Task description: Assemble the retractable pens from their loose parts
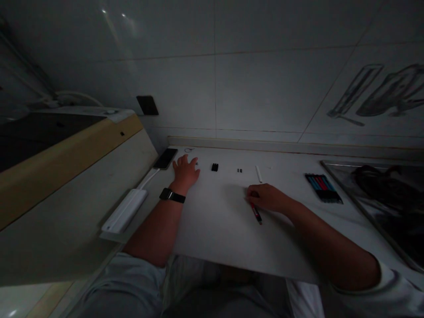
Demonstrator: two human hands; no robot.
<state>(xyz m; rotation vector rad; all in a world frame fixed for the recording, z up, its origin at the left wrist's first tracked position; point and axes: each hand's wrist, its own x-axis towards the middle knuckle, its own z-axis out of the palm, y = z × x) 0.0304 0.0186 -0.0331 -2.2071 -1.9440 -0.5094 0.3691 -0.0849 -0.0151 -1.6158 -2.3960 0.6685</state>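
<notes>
My left hand (185, 170) lies flat on the white counter (215, 229) near its back left corner, fingers spread, palm down, a black watch (172, 195) on the wrist. It covers or touches something small that I cannot make out. My right hand (266, 197) rests mid-counter, fingers closed around a red and black pen (256, 213) whose tip points toward me. Between the hands lie a small black piece (215, 167), a tinier dark piece (239, 170) and a white stick-like part (259, 174).
A dark phone (165, 158) lies at the back left, cabled to a white power bank (124, 211). A row of several coloured pens (323, 187) sits at the right, beside a dark sink (384, 198). A tiled wall (251, 79) stands behind the counter; a cabinet (66, 168) rises on the left.
</notes>
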